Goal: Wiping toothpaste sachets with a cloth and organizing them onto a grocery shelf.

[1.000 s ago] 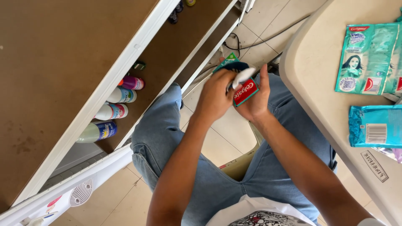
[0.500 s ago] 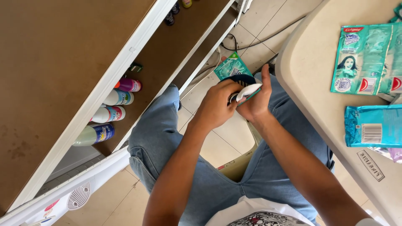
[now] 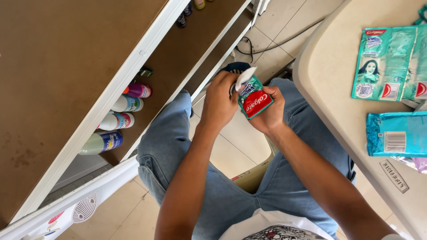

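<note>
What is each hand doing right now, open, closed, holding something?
Left hand: closed, fingers pinching the white top edge of the small green-and-red foil sachet.
Right hand: closed around the same sachet from below.

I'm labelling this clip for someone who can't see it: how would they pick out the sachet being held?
Start at the seated person's blue-jeaned knees, above the tiled floor between the brown shelf and the beige table. Both hands, left hand and right hand, meet there around a small green sachet with a red patch. Unlike the larger green packs lying flat on the table, it is held in the air.

Beige table [image 3: 338, 111], green sachets [image 3: 384, 64], blue packet [image 3: 396, 134]
</note>
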